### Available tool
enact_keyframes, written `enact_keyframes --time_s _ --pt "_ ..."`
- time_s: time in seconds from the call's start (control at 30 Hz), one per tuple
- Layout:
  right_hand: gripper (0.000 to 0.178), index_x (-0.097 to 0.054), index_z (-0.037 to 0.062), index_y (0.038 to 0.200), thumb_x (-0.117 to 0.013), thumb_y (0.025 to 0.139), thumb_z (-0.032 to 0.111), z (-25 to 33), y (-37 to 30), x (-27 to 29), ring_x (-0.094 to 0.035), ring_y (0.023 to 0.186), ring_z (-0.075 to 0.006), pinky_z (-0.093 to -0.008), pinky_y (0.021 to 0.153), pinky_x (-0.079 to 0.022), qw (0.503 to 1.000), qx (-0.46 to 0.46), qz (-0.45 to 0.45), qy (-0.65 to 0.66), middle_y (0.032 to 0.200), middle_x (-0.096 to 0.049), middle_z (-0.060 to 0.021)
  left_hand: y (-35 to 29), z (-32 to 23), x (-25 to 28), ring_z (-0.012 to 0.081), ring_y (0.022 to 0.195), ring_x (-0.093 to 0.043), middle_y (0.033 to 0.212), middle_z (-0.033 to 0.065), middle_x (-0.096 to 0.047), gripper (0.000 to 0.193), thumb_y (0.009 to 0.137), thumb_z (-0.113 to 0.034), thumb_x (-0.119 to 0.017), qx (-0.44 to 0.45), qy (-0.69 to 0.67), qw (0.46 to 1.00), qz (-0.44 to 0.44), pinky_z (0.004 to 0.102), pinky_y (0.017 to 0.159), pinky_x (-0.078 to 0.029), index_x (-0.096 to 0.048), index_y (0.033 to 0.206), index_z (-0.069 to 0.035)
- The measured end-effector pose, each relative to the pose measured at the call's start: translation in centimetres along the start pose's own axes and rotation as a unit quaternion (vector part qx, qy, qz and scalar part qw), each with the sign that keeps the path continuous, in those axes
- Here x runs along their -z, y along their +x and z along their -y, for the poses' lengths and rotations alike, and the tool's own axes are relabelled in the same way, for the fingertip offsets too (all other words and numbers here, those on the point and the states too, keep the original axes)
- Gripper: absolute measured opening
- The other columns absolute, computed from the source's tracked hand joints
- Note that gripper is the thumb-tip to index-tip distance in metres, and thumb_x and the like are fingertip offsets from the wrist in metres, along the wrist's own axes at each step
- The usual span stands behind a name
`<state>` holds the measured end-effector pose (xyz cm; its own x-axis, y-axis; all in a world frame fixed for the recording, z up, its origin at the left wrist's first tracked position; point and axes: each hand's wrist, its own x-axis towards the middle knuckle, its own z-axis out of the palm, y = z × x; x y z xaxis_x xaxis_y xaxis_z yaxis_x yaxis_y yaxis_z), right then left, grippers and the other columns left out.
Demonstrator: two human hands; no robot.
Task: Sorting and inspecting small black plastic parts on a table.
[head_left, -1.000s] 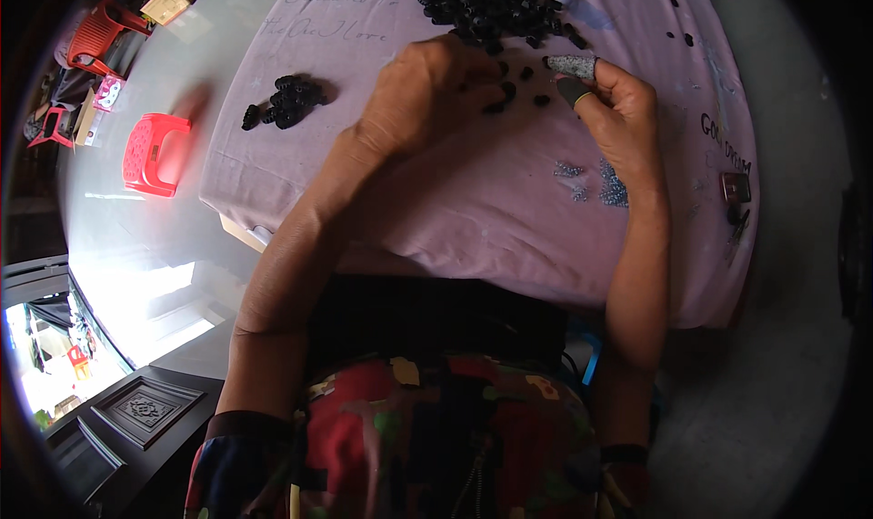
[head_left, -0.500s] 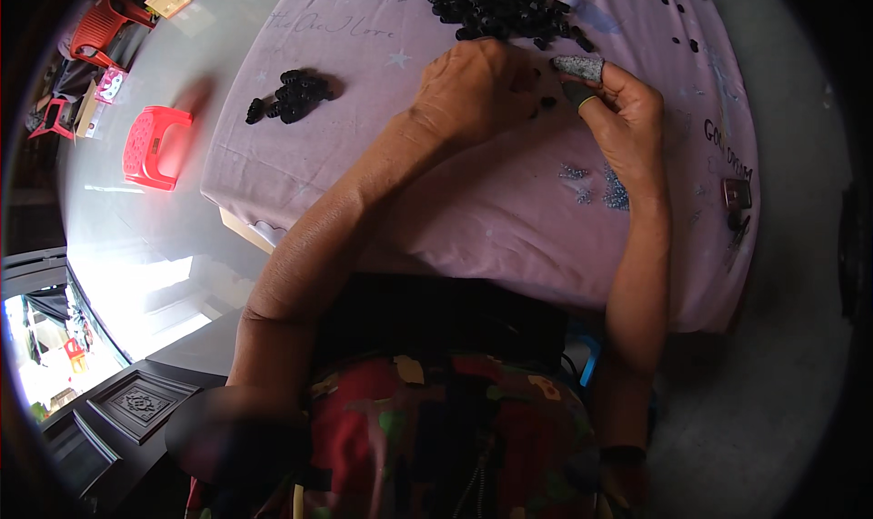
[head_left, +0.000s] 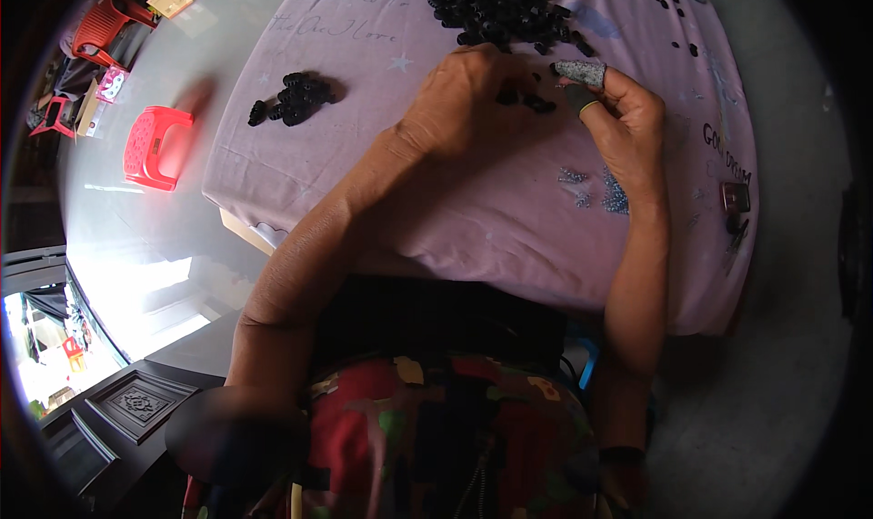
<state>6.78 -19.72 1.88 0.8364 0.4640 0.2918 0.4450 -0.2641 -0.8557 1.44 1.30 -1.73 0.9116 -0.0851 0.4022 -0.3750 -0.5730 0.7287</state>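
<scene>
My left hand (head_left: 457, 96) is over the pink cloth with its fingers curled under and mostly hidden. Small black pieces (head_left: 538, 104) show at its fingertip side; whether all are held or some lie on the cloth, I cannot tell. Facing it, my right hand (head_left: 629, 110) has thumb and index finger brought together in a pinch. A silver-grey cover (head_left: 580, 71) sits on that index finger, and a dark cover with a yellow rim (head_left: 579, 96) on the thumb. Anything between those two tips is too small to make out. Beyond the left hand lies a large heap of black ribbed pieces (head_left: 496, 5).
A smaller cluster of black pieces (head_left: 303, 98) lies to the left on the pink cloth (head_left: 473, 219). Loose black bits (head_left: 677, 44) are at the far right. A small brown box (head_left: 735, 196) rests by the right edge. On the floor stands a red stool (head_left: 156, 146).
My left hand has drawn back slightly to the left, so more black pieces show between the hands. The right hand stays nearly in place, still pinched.
</scene>
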Motion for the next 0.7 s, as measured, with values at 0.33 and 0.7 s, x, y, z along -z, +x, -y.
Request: enact_keyframes --time_s 0.33,0.7 --pt "0.019 -0.074 -0.0011 0.105 -0.066 0.088 -0.004 0.8 -0.2 -0.5 -0.065 0.081 -0.0044 -0.0206 0.073 -0.051 0.996 0.064 0.025 0.052 0.088 -0.074 -0.0008 0.1 0.2 0.6 0.0106 0.088 -0.067 0.092 0.001 -0.067 0.023 0.085 0.006 -0.072 0.081 -0.343 0.935 0.041 0.0261 0.079 -0.057 -0.065 0.104 -0.003" --pt "0.022 -0.072 -0.0025 0.109 -0.066 0.089 -0.006 0.9 -0.6 -0.7 -0.067 0.087 -0.0076 -0.0222 0.077 -0.053 0.997 0.082 0.006 -0.002 0.097 -0.075 -0.0051 -0.1 -0.9 0.4 0.0069 0.08 -0.066 0.09 0.0019 -0.072 0.021 0.086 0.0 -0.075 0.11 -0.368 0.923 0.036 0.0228 0.07 -0.053 -0.072 0.107 -0.003"
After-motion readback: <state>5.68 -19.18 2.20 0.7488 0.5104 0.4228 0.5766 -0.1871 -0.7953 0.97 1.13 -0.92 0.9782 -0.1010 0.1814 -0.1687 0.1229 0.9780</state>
